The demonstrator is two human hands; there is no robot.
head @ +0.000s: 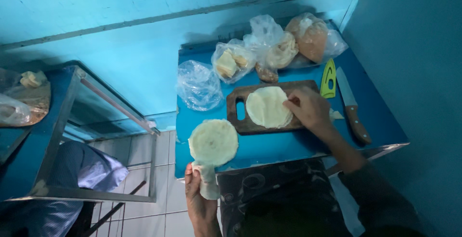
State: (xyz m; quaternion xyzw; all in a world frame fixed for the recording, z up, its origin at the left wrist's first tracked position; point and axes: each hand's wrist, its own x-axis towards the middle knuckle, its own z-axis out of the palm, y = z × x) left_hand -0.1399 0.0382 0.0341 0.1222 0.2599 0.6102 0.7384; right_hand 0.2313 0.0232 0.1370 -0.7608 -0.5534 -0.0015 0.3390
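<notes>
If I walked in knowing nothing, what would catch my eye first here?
Probably the two pale round flatbreads: one flatbread on the board lies on a brown wooden cutting board under the fingers of the right hand, and a stack of flatbreads sits at the near table edge, its plastic wrap gripped by the left hand. Next, the bright blue table itself, with a knife at its right and plastic bags of food along the back.

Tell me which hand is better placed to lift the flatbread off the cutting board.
Right, probably. The right hand already rests on the edge of the flatbread lying on the wooden cutting board. The left hand is occupied, gripping a bagged stack of flatbreads near the table's front edge.
</notes>
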